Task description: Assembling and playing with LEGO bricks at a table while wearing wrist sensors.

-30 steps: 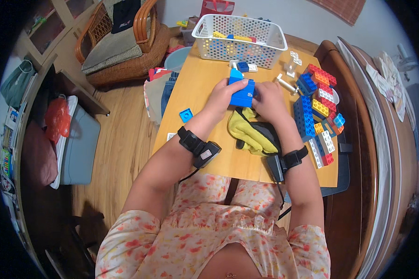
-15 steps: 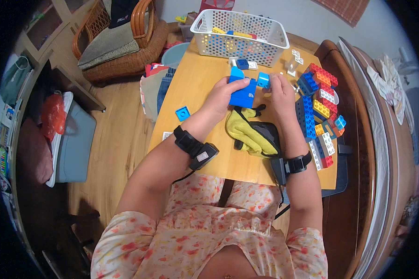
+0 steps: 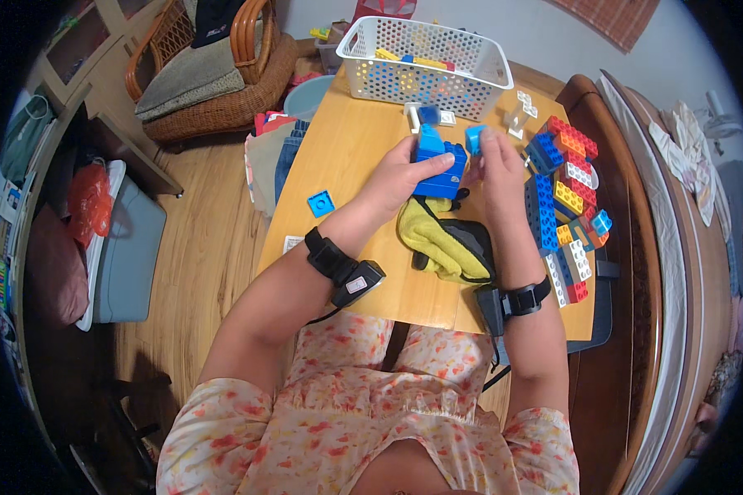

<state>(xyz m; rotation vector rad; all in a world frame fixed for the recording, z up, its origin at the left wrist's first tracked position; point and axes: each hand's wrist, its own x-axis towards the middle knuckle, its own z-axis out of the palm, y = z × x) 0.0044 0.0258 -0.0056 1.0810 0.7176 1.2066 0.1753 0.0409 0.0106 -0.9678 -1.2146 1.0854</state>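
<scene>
My left hand is closed around a block of joined blue toy bricks, thumb across its front. A lighter blue rounded brick stands on the block's far left part. My right hand pinches a small light blue brick, held just off the block's right side. Beneath them a yellow and grey cloth lies crumpled on the table. Left of my left wrist lies a flat blue square piece. Beyond my hands are a dark blue brick and white pieces.
A white perforated basket with bricks inside stands at the table's far end. Many coloured bricks are massed along the right edge, with a clear-and-white piece standing beyond. A wicker chair and grey-blue bin are at left.
The blue block has turned in my left hand, so more of its studded top shows. My right hand has shifted the small light blue brick slightly up and away from it.
</scene>
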